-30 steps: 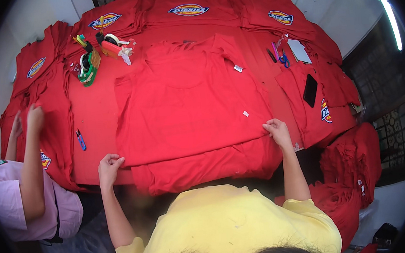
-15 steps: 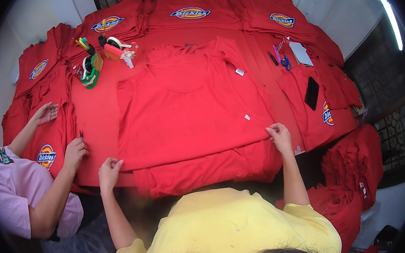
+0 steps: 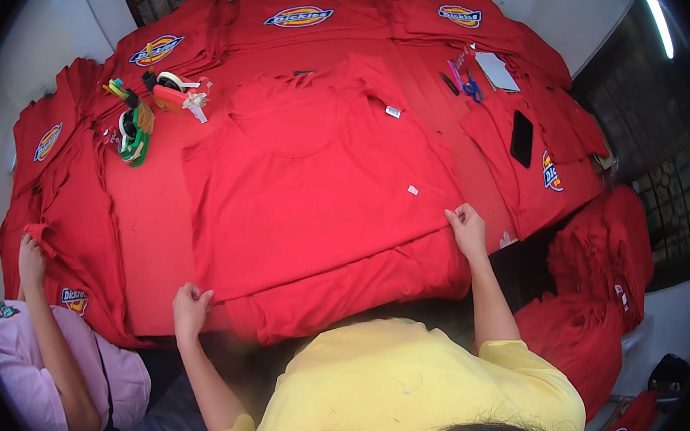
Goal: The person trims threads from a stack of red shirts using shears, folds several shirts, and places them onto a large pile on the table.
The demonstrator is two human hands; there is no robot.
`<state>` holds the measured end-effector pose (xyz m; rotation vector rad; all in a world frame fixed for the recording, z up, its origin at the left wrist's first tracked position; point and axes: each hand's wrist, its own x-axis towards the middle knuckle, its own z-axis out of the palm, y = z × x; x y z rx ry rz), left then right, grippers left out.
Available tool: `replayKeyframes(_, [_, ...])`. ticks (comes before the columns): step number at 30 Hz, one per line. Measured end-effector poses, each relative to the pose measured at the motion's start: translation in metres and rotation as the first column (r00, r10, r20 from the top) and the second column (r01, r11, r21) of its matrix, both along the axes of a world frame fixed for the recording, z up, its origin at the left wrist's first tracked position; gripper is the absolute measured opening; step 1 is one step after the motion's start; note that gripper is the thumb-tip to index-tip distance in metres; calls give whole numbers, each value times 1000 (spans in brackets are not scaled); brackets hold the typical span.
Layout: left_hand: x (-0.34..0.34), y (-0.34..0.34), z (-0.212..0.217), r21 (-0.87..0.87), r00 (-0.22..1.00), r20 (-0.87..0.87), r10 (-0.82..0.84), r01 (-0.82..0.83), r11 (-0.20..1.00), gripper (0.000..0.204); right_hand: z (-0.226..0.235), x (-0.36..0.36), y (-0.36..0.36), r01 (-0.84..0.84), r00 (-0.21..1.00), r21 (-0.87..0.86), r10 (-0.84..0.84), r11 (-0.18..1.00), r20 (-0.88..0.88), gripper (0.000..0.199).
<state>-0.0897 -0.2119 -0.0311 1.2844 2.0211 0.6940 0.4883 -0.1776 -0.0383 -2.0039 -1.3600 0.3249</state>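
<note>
Head view: both hands on the hem of a red T-shirt [image 3: 310, 178] spread flat on a red-draped table [image 3: 148, 231].

Left hand [image 3: 190, 307] curled and pinching the near left hem corner; right hand [image 3: 468, 228] closed on the near right hem edge. Shirt lying collar away, atop another red garment [image 3: 351, 292]. Tape rolls and clips [image 3: 139, 122] far left, scissors [image 3: 468, 86] and black phone [image 3: 521, 138] to the right. At left, co-worker's hand [image 3: 31, 258] gripping red cloth.

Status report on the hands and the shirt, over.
Left hand and right hand grip red shirt hem corners. Shirt flat on table. Co-worker's hand far left, clear.
</note>
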Motion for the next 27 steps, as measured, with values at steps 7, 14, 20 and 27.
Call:
replayKeyframes(7, [-14, -4, 12, 47, 945, 313, -95, 85, 995, 28, 2, -9, -1, 65, 997, 60, -62, 996, -49, 28])
replayKeyframes(14, [-30, 12, 3, -3, 793, 598, -114, 144, 990, 21, -5, -18, -2, 118, 991, 187, -126, 975, 32, 26])
replayKeyframes(20, [-38, 20, 5, -72, 742, 668, -50, 131, 989, 17, -12, -16, 0, 96, 994, 243, -106, 965, 27, 26])
replayKeyframes(27, [-44, 20, -3, -46, 721, 688, -79, 152, 987, 19, -6, -19, -3, 122, 992, 185, -127, 975, 16, 25])
